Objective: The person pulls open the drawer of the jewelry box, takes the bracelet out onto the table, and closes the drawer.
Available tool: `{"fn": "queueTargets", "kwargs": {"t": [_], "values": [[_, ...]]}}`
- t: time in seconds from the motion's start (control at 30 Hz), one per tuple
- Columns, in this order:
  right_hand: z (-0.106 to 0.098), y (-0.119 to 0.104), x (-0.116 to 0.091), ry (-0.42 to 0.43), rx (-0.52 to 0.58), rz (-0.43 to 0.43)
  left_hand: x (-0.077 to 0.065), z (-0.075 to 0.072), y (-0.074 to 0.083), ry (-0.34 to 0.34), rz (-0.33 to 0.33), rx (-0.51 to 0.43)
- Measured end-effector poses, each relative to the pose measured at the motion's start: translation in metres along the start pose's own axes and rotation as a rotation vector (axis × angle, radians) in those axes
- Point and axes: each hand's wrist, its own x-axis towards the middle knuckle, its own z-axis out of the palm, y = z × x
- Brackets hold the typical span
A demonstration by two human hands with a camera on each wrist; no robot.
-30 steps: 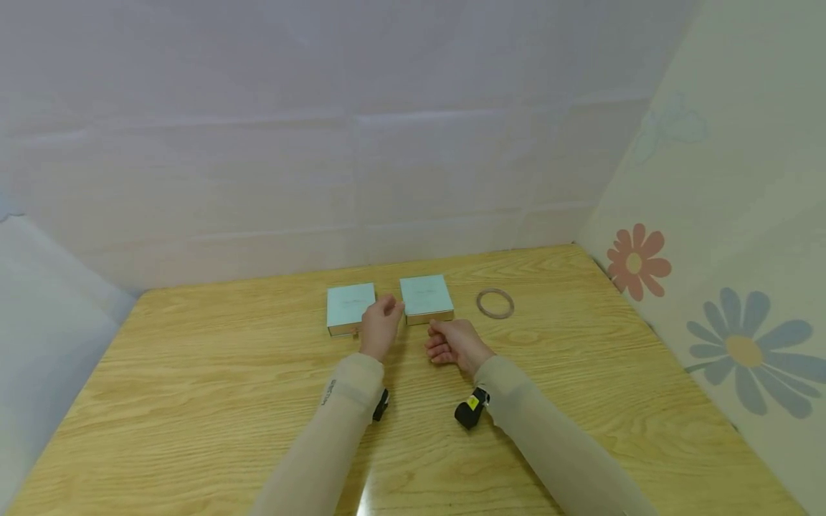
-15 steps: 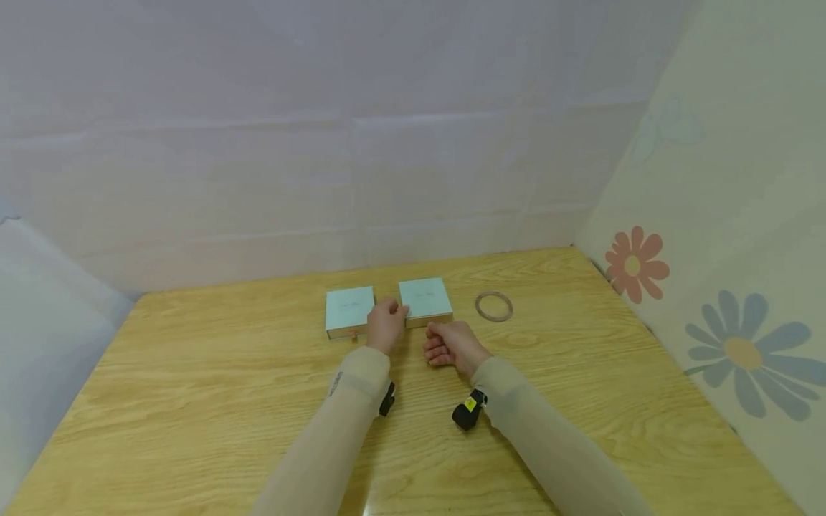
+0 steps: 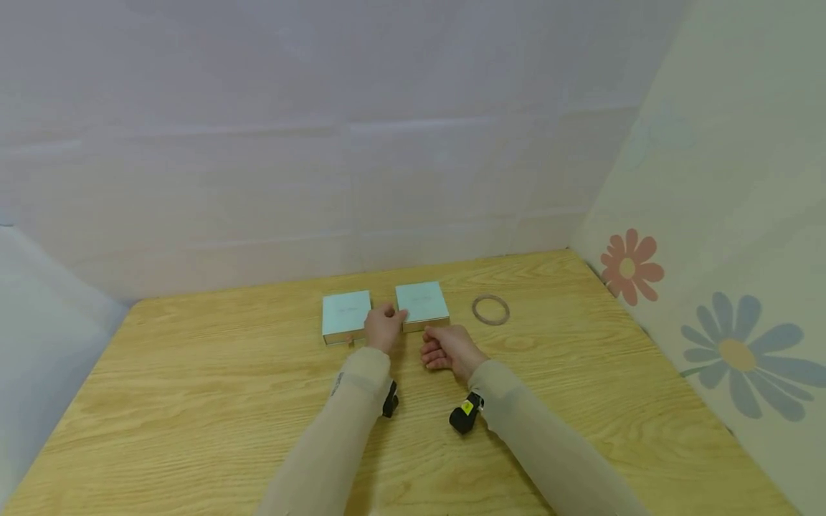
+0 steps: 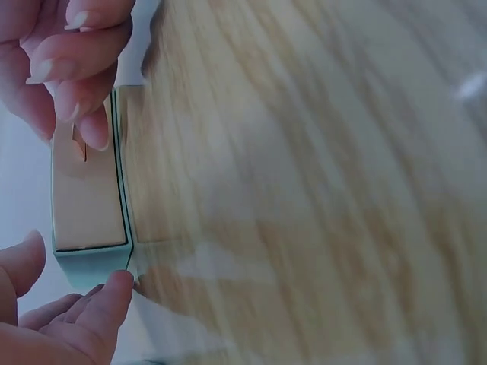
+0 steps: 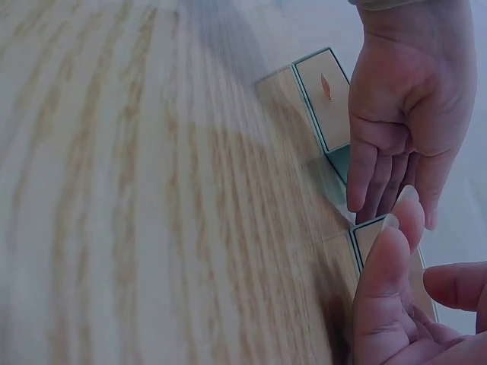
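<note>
Two pale-blue drawer boxes with peach fronts lie side by side on the table: a left box (image 3: 345,313) and a right box (image 3: 422,301). My left hand (image 3: 382,330) holds the right box by its left front corner, thumb at the top and fingers along the side. In front of that box is my right hand (image 3: 452,351), its fingers loosely curled. The left wrist view shows a small ribbon tab (image 4: 79,144) on the drawer front, between the right thumb and fingers, which stand apart. Right of the boxes lies a thin brownish bangle (image 3: 490,309).
The wooden table (image 3: 193,401) ends against a pale back sheet (image 3: 213,158). A flower-printed sheet (image 3: 684,215) borders its right side. The left box's own ribbon tab (image 5: 326,86) shows in the right wrist view.
My left hand has shifted slightly right, off the left box's edge and onto the right box's corner. My right hand has stayed nearly in place. The head view has tilted a little.
</note>
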Motion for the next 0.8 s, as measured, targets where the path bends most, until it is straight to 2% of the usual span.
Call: {"fn": "queueTargets", "kwargs": {"t": [0.13, 0.37, 0.57, 0.8], "values": [[0.000, 0.000, 0.001, 0.002, -0.002, -0.002, 0.002, 0.003, -0.001, -0.007, -0.014, 0.011], [0.000, -0.001, 0.000, -0.017, 0.007, -0.018, 0.000, 0.006, 0.006, 0.000, -0.103, -0.007], [0.001, 0.002, 0.006, -0.015, -0.001, 0.001, 0.004, 0.011, 0.005, 0.040, -0.102, -0.004], [-0.001, 0.000, 0.007, -0.024, 0.012, 0.003, 0.007, 0.016, 0.006, 0.055, -0.116, -0.004]]}}
